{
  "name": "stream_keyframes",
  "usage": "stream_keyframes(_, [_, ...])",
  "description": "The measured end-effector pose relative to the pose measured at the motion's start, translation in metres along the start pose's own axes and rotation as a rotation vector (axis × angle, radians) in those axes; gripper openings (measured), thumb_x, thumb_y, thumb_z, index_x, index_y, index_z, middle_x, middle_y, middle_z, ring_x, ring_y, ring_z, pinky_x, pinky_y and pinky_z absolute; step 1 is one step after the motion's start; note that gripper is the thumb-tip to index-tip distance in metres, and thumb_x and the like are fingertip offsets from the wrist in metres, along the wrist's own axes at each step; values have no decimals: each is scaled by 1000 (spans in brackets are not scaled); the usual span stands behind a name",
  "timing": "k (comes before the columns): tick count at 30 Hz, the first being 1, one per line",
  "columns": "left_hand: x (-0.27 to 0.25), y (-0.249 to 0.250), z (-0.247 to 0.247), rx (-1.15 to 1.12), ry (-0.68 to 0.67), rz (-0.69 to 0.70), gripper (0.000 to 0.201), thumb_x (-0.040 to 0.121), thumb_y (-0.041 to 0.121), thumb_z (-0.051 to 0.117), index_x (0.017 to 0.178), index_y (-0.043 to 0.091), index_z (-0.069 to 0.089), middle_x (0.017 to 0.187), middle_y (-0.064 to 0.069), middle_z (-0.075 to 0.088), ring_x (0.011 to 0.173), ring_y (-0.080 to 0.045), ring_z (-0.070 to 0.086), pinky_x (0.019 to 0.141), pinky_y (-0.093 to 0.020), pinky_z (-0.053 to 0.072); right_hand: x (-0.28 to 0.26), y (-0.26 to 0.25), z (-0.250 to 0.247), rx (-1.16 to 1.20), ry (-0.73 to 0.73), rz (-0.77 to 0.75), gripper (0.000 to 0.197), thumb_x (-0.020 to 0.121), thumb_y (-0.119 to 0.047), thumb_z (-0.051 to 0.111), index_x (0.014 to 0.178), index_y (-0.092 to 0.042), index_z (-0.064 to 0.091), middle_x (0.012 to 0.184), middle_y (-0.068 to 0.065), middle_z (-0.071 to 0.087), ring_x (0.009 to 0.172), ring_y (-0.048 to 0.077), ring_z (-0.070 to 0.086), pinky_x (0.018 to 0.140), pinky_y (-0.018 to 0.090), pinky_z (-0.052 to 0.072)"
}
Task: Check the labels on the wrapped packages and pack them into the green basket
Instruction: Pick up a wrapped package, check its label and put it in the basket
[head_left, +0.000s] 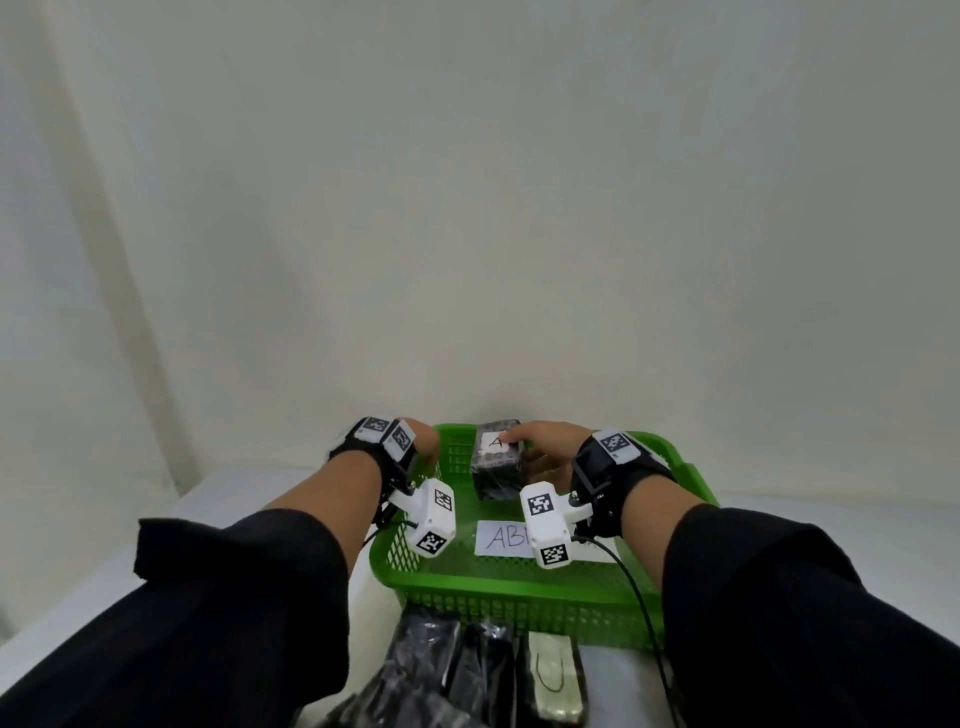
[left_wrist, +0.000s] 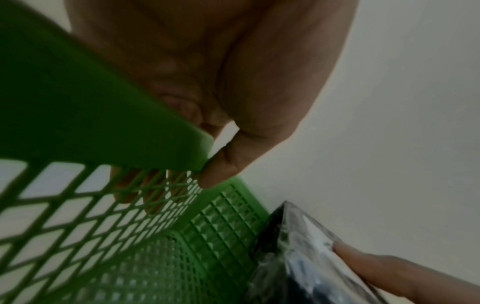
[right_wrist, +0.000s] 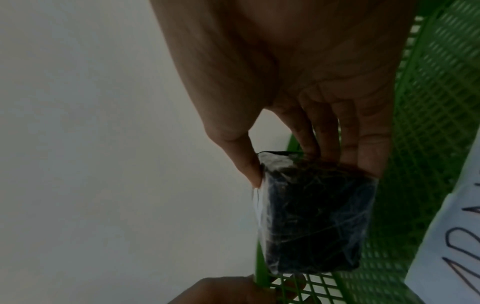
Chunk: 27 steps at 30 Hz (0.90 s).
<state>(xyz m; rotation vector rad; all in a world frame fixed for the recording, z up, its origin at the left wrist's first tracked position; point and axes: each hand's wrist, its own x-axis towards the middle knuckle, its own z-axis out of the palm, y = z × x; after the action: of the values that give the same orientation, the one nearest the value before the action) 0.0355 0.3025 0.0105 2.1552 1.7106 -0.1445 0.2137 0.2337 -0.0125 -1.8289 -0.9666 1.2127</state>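
Nearest, on the counter (head_left: 93, 571): more wrapped packages (head_left: 452, 670). Beyond, green basket (head_left: 509, 584); left hand (head_left: 423, 441) grips its far-left rim. Farthest, right hand (head_left: 545, 441) pinches package "A" (head_left: 497, 460) upright above the basket's far end, directly below the grip.

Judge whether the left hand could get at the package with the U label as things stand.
Probably not yet: the left hand grips the green basket rim, and the U-labelled package lies outside it, near the body.
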Motion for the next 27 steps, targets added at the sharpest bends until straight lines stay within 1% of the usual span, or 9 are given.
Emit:
stream_keyframes(2, [12, -6, 4, 113, -20, 24, 38, 99, 22, 56, 130, 1, 61, 139, -19, 57, 125, -34, 57, 98, -33, 46, 6, 0, 7, -24, 3, 24, 31, 92, -39, 73, 89, -13, 58, 91, 9, 58, 70, 23, 55, 66, 32, 47])
stream_keyframes(5, [15, -4, 5, 173, -44, 50, 40, 100, 22, 55, 133, -1, 58, 140, -19, 56, 126, -33, 55, 102, -35, 44, 18, 6, 15, -5, -4, 45, 31, 94, -34, 73, 79, -14, 56, 73, 6, 53, 61, 20, 49, 63, 34, 46])
stream_keyframes(9, [15, -2, 4, 249, -8, 89, 41, 101, 19, 53, 136, -2, 56, 141, -20, 54, 129, -33, 53, 104, -36, 43, 27, 12, 23, -24, 23, 33, 37, 94, -28, 75, 71, -13, 51, 68, 7, 46, 55, 21, 43, 53, 26, 39])
stream_keyframes(13, [14, -1, 4, 301, -2, 103, 41, 102, 19, 52, 137, -2, 54, 142, -20, 53, 130, -33, 53, 103, -35, 43, 27, 16, 32, -16, 69, 14, 35, 95, -26, 76, 72, -8, 56, 65, 9, 52, 52, 22, 50, 41, 26, 46])
stream_keyframes(16, [14, -1, 3, 316, -7, 107, 41, 101, 19, 53, 136, -3, 55, 141, -20, 54, 116, -29, 57, 104, -36, 43, 27, 18, 36, 2, 89, -5, 39, 96, -24, 75, 68, -8, 54, 60, 10, 52, 47, 22, 50, 33, 23, 45])
stream_keyframes(18, [14, 0, 3, 347, -13, 115, 40, 101, 18, 53, 135, -4, 56, 139, -20, 56, 99, -22, 51, 101, -36, 44, 26, 17, 39, -15, 95, -27, 36, 95, -23, 77, 71, -5, 58, 67, 12, 59, 53, 24, 58, 34, 26, 50])
stream_keyframes(22, [15, 0, 2, 394, -9, 132, 40, 101, 19, 52, 133, -5, 57, 118, -17, 60, 94, -20, 47, 82, -33, 43, 27, 14, 45, -40, 78, -51, 31, 92, -25, 80, 79, -2, 64, 91, 20, 73, 59, 26, 66, 42, 31, 58])
stream_keyframes(25, [16, 0, 2, 430, -20, 142, 40, 102, 20, 52, 132, -6, 57, 129, -21, 61, 93, -20, 48, 94, -37, 47, 28, 12, 49, -47, 75, -54, 30, 91, -25, 80, 83, -1, 65, 98, 23, 74, 59, 27, 67, 45, 33, 61])
stream_keyframes(27, [15, 1, 2, 443, -32, 139, 41, 102, 20, 51, 133, -6, 56, 128, -21, 60, 94, -20, 47, 89, -37, 46, 28, 11, 50, -47, 62, -51, 30, 91, -26, 80, 87, 1, 67, 96, 21, 74, 62, 29, 70, 54, 37, 63])
